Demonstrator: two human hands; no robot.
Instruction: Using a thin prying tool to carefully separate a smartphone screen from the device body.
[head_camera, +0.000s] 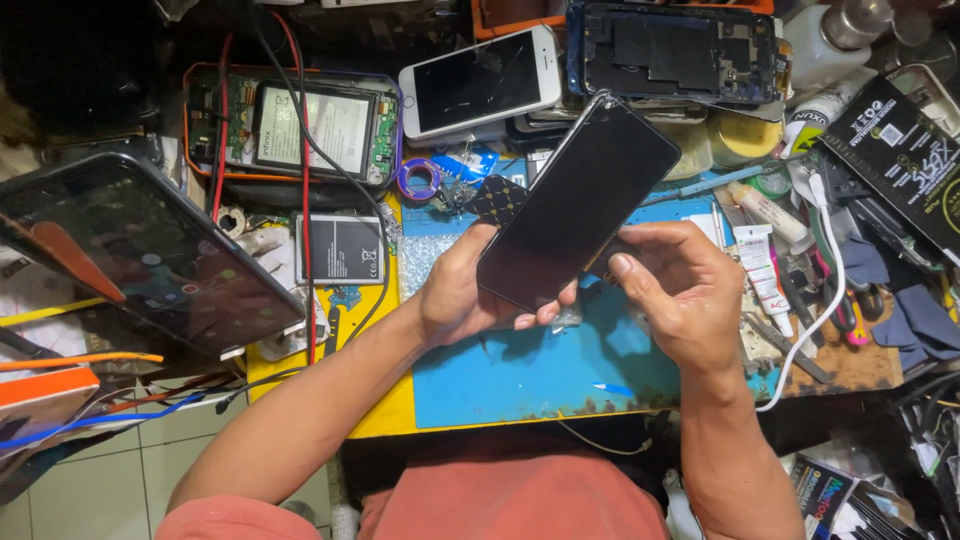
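Phone (578, 205): black, screen dark, held tilted above blue mat (520, 370), top end pointing up-right.
Left hand (462, 290): under the phone's lower end, fingers curled up around its bottom edge, clamped on it.
Right hand (680, 290): at the phone's right edge, thumb and fingers pinching that side.
Nearby: white phone (480, 82) and opened phone (300, 125) further back, tablet (140, 250) at left.

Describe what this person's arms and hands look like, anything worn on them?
Both forearms are bare, and the left hand and right hand wear no gloves, rings or watch that show. Short salmon-red sleeves match the shirt. The nails are short.
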